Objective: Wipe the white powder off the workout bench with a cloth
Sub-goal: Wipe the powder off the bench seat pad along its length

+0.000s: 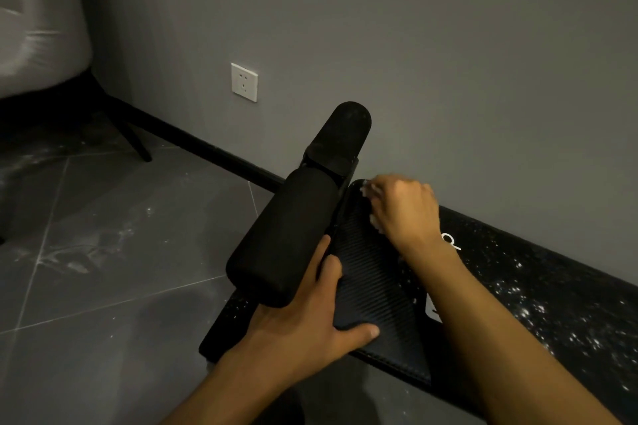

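Crumpled white cloth (374, 219) is clutched in the right hand (402, 209) at the far end of the black ribbed seat pad (373, 272), steadied by the gripping left hand (310, 314); white powder (524, 312) is spread rightward along the long black workout bench (483, 252), nearest the right hand.

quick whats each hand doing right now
left hand: grips the edge of the ribbed bench pad
right hand: holds the white cloth, pressed on the pad's far end

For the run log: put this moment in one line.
right hand: cloth on seat pad | left hand: grips seat pad | powder: on long pad
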Tool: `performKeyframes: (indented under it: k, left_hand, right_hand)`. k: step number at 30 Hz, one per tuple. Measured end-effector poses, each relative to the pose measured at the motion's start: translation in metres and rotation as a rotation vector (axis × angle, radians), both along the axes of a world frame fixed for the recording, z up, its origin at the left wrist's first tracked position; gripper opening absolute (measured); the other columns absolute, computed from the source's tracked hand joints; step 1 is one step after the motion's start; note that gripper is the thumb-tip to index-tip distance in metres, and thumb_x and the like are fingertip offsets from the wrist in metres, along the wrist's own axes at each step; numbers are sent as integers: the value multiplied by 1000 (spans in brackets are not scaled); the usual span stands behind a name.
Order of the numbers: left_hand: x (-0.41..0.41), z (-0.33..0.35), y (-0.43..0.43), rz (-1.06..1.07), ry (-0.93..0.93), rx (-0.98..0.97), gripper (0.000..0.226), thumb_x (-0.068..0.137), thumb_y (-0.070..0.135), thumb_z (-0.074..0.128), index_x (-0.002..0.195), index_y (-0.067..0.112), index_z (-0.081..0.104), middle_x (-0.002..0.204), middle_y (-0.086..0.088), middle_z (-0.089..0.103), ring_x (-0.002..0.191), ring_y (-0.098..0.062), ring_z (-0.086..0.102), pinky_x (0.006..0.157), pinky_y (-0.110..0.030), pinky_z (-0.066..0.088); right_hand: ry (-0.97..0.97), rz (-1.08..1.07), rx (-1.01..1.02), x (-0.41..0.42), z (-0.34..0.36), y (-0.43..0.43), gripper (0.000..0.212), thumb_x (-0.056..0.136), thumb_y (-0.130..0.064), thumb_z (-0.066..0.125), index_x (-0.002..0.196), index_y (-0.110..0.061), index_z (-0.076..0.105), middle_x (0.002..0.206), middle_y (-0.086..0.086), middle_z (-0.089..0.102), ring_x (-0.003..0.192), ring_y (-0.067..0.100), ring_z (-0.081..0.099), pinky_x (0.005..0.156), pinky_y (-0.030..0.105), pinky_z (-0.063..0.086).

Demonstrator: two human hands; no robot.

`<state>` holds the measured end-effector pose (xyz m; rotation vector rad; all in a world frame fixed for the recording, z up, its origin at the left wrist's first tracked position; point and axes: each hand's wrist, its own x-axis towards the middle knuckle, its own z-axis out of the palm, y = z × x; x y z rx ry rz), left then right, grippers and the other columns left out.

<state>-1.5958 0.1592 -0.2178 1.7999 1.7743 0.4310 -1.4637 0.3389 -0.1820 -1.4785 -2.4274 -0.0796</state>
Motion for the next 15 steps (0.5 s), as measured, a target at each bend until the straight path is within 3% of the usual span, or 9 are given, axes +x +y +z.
performKeyframes:
  k: [2, 5, 9, 15]
  left_hand:
    - [-2, -1, 0, -5, -5, 4, 75, 75, 81, 56, 125, 34, 26, 156, 30, -22, 152, -7, -14, 121, -48, 25]
    - [-3, -3, 0, -3, 2, 32, 82, 74, 83, 52, 131, 31, 27, 158, 28, -22, 153, -8, -10, 121, -46, 25]
    - [-3, -4, -2, 12, 7, 46, 89, 75, 82, 54, 139, 33, 17, 157, 29, -24, 153, -7, -9, 123, -43, 23]
    - [-3, -8, -3, 22, -13, 57, 81, 72, 84, 57, 129, 38, 23, 159, 26, -23, 151, -2, -10, 122, -38, 24]
  right_hand:
    - [-8, -80, 14, -16, -2, 12, 16, 95, -19, 58, 108, -16, 68, 99, 8, 69, 90, 30, 65, 80, 37, 46]
    - [37, 80, -80, -26, -2, -1, 17, 95, -21, 58, 108, -13, 67, 101, 9, 66, 90, 27, 64, 74, 37, 52]
    - [78, 325, -165, -1, 3, -65, 15, 95, -25, 57, 105, -19, 68, 94, 0, 62, 86, 18, 63, 73, 36, 52]
    - [218, 268, -196, 64, -3, -148, 20, 96, -29, 62, 115, -27, 68, 106, -15, 59, 97, 1, 61, 83, 23, 51]
